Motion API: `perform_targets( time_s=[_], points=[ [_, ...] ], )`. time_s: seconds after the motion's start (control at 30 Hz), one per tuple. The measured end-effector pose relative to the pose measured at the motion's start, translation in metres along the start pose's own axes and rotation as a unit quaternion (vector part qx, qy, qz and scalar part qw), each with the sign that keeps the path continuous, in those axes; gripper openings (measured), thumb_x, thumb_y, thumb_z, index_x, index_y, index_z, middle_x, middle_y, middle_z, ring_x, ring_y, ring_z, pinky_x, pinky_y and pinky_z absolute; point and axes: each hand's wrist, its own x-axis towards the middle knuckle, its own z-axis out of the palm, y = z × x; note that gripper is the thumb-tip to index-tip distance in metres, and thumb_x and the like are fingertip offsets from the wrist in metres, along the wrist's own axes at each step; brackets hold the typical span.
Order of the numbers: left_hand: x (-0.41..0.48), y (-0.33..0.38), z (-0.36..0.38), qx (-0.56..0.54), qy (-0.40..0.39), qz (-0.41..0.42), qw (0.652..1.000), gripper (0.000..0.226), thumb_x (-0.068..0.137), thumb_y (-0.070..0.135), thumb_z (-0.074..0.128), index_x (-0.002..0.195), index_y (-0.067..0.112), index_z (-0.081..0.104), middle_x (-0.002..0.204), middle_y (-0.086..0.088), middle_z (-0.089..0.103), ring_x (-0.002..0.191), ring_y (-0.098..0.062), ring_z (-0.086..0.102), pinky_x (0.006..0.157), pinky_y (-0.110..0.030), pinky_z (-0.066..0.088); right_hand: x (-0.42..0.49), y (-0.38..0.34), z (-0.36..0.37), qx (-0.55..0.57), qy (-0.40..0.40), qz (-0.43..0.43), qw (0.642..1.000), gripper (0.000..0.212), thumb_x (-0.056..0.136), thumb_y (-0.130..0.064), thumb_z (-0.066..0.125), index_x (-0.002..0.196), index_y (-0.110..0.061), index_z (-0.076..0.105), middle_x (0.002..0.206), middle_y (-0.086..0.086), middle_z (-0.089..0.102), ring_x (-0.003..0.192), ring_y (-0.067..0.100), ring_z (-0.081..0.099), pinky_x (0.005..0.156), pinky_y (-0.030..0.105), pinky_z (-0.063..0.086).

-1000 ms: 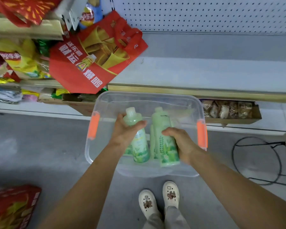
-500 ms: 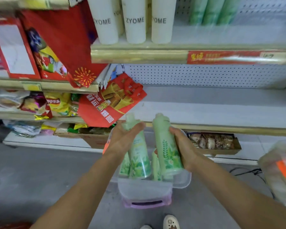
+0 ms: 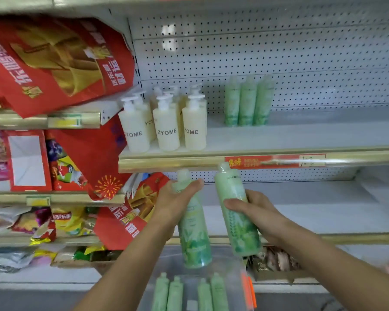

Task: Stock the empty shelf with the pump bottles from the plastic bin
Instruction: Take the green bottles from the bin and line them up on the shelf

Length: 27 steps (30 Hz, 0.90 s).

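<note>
wall: white pegboard back wall (image 3: 279, 52), light glare near top | furniture: white shelving, gold shelf edge (image 3: 177, 163) bearing red price label (image 3: 274, 161) | left bay: red bags (image 3: 54, 63), snack packs (image 3: 63, 221) | floor: grey floor (image 3: 32, 299) at bottom

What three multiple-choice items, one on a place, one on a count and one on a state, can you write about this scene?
1. Where do the shelved green bottles stand, relative to the white bottles? A. left B. right C. in front
2. How many bin bottles show in the plastic bin? A. two B. seven C. four
3. What do the left hand and right hand do? A. grip the left bottle and right bottle B. hang open C. point upward
Key: B, they stand to the right; C, four tops show; A, each hand wraps one.
</note>
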Motion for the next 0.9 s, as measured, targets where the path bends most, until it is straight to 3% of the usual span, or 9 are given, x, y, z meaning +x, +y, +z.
perform_targets(
  time_s=[0.1,0.27,0.47,0.63,0.7,0.9],
  points=[
    [0.02,0.024,0.017,-0.014,0.003,0.011,1.0,0.04,0.072,0.047,0.079,0.095,0.017,0.07,0.092,-0.007,0.074,0.088,-0.023,0.072,0.083,-0.045,0.059,0.025,-0.031,-0.025,-0.025,0.008,-0.042,0.999,0.039,0.071,-0.026,0.081,0.104,-0.013,0.066,0.088,0.001,0.075,0.083,0.016,0.072,0.07,0.029,0.053],
    [0.055,0.055,0.05,-0.016,-0.002,0.038,0.999,0.024,0.078,0.04,0.078,0.089,0.02,0.07,0.086,-0.002,0.074,0.081,-0.018,0.072,0.077,-0.038,0.06,0.081,-0.086,-0.065,-0.032,0.051,-0.104,0.993,0.036,0.075,-0.018,0.08,0.107,-0.015,0.063,0.097,0.001,0.073,0.087,0.013,0.071,0.071,0.026,0.054],
    [0.095,0.074,0.079,-0.022,0.015,0.036,0.999,0.06,0.062,0.052,0.082,0.106,0.016,0.063,0.094,-0.006,0.073,0.083,-0.022,0.072,0.078,-0.045,0.06,0.17,-0.128,-0.097,-0.04,0.072,-0.157,0.984,0.061,0.068,-0.013,0.085,0.121,-0.014,0.055,0.107,0.0,0.069,0.099,0.014,0.067,0.087,0.033,0.054],
    [0.11,0.085,0.095,-0.015,0.032,0.045,0.998,0.033,0.075,0.042,0.08,0.092,0.019,0.063,0.087,-0.004,0.072,0.076,-0.018,0.072,0.075,-0.037,0.061,0.223,-0.128,-0.098,-0.043,0.094,-0.173,0.98,0.059,0.064,-0.006,0.086,0.111,-0.017,0.053,0.099,-0.004,0.068,0.09,0.008,0.066,0.08,0.027,0.054],
    [0.116,0.086,0.099,-0.007,0.034,0.046,0.998,0.032,0.076,0.041,0.079,0.092,0.019,0.062,0.088,-0.003,0.072,0.076,-0.017,0.071,0.073,-0.035,0.06,0.239,-0.127,-0.096,-0.053,0.093,-0.174,0.979,0.059,0.065,-0.007,0.086,0.112,-0.017,0.052,0.097,-0.005,0.067,0.086,0.004,0.064,0.073,0.021,0.053],
    [0.128,0.086,0.104,-0.017,0.044,0.047,0.998,0.032,0.077,0.04,0.078,0.094,0.02,0.061,0.09,-0.003,0.071,0.08,-0.017,0.071,0.073,-0.034,0.06,0.274,-0.127,-0.093,-0.074,0.082,-0.176,0.978,0.061,0.065,-0.007,0.085,0.116,-0.014,0.052,0.098,0.0,0.069,0.087,0.008,0.066,0.072,0.025,0.056]
  ],
)
